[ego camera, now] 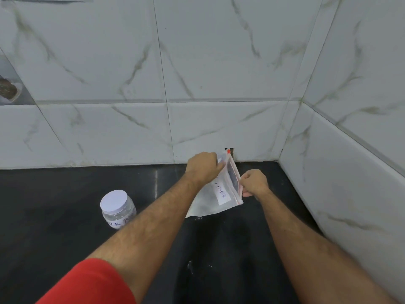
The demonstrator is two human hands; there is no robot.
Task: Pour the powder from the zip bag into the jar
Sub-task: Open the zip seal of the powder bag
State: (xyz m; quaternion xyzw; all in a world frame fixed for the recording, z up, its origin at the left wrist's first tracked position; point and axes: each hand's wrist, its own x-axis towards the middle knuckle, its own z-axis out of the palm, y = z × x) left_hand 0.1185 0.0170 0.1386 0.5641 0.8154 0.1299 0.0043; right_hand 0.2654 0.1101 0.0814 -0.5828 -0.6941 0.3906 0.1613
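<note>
A clear zip bag with a red zip strip and a white handwritten label holds white powder. I hold it tilted above the black counter near the back wall. My left hand pinches the far side of its mouth, and my right hand pinches the near side. The mouth gapes between them. A clear plastic jar with a white lid and a handwritten label stands upright on the counter, to the left of my left forearm. Its lid is on.
The black counter meets white marble-look tiled walls at the back and on the right, forming a corner. A few white powder specks lie on the counter. A brownish object sits in a niche at far left.
</note>
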